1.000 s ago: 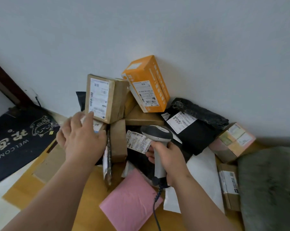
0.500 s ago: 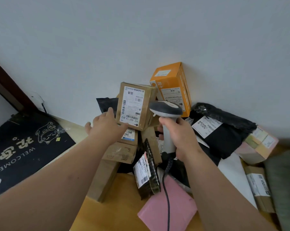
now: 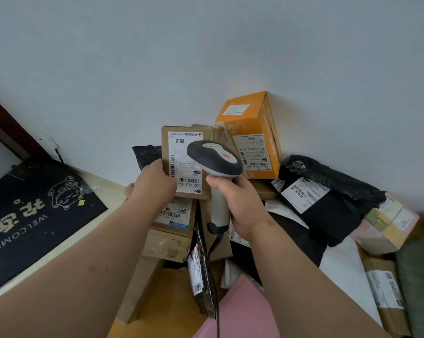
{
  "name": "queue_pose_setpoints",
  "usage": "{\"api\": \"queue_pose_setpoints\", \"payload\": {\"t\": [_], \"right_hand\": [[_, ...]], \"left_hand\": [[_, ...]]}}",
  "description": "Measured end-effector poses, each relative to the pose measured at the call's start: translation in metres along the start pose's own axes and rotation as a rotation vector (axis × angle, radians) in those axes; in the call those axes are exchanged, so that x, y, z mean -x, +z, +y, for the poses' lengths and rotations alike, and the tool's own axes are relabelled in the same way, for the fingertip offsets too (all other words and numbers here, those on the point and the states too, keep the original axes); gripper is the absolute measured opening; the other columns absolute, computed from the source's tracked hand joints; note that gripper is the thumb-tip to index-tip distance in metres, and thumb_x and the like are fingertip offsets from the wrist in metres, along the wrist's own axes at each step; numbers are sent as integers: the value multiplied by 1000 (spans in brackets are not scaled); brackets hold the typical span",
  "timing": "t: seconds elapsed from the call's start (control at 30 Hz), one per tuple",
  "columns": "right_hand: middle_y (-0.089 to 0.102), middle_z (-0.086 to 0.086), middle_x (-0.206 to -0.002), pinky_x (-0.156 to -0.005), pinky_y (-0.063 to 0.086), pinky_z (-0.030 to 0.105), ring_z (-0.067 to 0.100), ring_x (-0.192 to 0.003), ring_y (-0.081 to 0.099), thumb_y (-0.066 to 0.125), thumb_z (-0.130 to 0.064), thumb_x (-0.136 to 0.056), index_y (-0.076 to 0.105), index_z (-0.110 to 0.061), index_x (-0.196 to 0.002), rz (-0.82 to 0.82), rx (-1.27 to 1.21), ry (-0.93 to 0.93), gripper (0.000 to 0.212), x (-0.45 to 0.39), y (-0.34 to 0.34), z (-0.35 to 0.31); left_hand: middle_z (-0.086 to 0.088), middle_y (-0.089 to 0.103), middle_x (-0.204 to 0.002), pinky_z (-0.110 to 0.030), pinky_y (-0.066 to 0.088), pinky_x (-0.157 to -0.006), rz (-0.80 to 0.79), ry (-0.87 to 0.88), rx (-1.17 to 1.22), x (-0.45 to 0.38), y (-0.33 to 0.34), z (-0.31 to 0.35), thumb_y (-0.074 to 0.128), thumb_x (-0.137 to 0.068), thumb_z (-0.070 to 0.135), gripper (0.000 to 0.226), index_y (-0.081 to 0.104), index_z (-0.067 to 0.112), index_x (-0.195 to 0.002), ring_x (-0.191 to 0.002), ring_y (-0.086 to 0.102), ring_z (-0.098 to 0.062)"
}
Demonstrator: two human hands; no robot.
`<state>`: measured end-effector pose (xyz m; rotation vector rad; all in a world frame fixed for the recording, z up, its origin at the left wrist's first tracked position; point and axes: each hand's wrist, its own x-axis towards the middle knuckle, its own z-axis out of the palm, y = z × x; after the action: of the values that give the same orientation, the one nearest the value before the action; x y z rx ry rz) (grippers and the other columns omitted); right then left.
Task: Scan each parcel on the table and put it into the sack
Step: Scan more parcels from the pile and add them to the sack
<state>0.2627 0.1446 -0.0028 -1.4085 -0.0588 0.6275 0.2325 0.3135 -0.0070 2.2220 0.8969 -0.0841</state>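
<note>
- L hand point(image 3: 154, 185), centre of frame: we see fingers curled round the left edge of a brown cardboard parcel point(image 3: 168, 145), held up w/ its white shipping label point(image 3: 185, 162) facing us; barcodes on the label are readable.
- R hand point(image 3: 240, 202), just right of centre: clamped on the pale handle of a barcode scanner point(image 3: 214, 161); its dark head sits in front of the held parcel's upper right, overlapping the label. A black cable point(image 3: 217, 289) drops from the handle base to the bottom edge.
- Below the held parcel: a second brown box point(image 3: 167, 240) w/ a label, and a flat carton point(image 3: 140, 286) leaning against the pile.
- Upper centre-right: orange box point(image 3: 262, 123) standing against the white wall point(image 3: 206, 57), label on its front.
- Right: black poly mailer point(image 3: 328, 208) w/ white label; beyond it a small pastel-taped box point(image 3: 386, 225); lower right, another brown box point(image 3: 386, 296) w/ label.
- Bottom centre: pink bubble mailer point(image 3: 240, 311) lying on the wooden table point(image 3: 167, 296); beside it a narrow dark packet point(image 3: 201, 272) standing on edge.
- Left of frame: black "WELCOME" doormat point(image 3: 23, 215) on the floor.
- We cannot tell where the sack is; a grey-green mass at the far right edge is too unclear to name.
</note>
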Motion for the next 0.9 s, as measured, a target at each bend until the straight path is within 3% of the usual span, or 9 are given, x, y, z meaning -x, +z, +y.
{"api": "queue_pose_setpoints", "payload": {"t": [0.17, 0.3, 0.37, 0.47, 0.57, 0.67, 0.8, 0.9], "right_hand": [[78, -4, -100, -73, 54, 29, 11, -88, 74, 64, -16, -93, 66, -21, -118, 67, -118, -21, 26, 13, -13, -5], [77, -1, -102, -72, 56, 30, 12, -88, 74, 62, -14, -94, 66, -18, -121, 137, -187, -42, 28, 36, -21, -6], [76, 1, -105, -76, 57, 32, 14, -92, 73, 62, -13, -94, 66, -17, -123, 170, -216, -47, 30, 51, -24, -5], [76, 4, -109, -75, 57, 31, 15, -95, 73, 61, -12, -94, 64, -17, -125, 214, -254, -54, 31, 74, -26, 0], [76, 2, -108, -73, 57, 28, 14, -94, 74, 61, -11, -94, 65, -17, -124, 255, -279, -83, 31, 99, -28, 4], [77, 1, -104, -73, 57, 30, 14, -91, 74, 62, -12, -93, 66, -17, -123, 314, -292, -108, 30, 123, -29, 6], [77, 5, -103, -79, 59, 37, 19, -93, 74, 62, -10, -93, 67, -14, -119, 367, -312, -130, 27, 155, -30, 8], [78, 1, -98, -81, 58, 37, 17, -90, 75, 63, -11, -93, 68, -19, -113, 395, -268, -154, 22, 178, -31, 10]], "left_hand": [[8, 66, -105, -49, 56, -81, 50, 103, 221, 20, 1, 6, 41, -82, 28, 36, 63, 39, -108, -91, 65, -16], [12, 72, -101, -21, 54, -63, 8, 167, 463, 49, -5, 12, 46, -99, 13, 37, 68, 36, -118, -90, 68, -8], [10, 70, -108, -14, 47, -65, -43, 197, 572, 61, -6, 10, 49, -101, 15, 37, 64, 38, -126, -95, 66, -6], [10, 66, -118, -24, 41, -80, -231, 176, 714, 76, -6, 5, 53, -101, 25, 35, 58, 46, -129, -107, 59, -7], [9, 67, -117, -36, 42, -89, -358, 191, 714, 91, -9, 0, 55, -99, 27, 31, 62, 50, -119, -110, 58, -12], [2, 66, -119, -34, 51, -80, -418, 188, 739, 105, -13, -5, 62, -95, 21, 29, 63, 41, -116, -105, 65, -19], [-10, 69, -117, -37, 56, -89, -533, 153, 787, 129, -13, -15, 70, -88, 13, 37, 53, 24, -119, -106, 68, -27], [-12, 73, -109, -36, 58, -85, -595, 154, 817, 150, -12, -18, 71, -83, 6, 41, 48, 16, -116, -98, 72, -28]]}}
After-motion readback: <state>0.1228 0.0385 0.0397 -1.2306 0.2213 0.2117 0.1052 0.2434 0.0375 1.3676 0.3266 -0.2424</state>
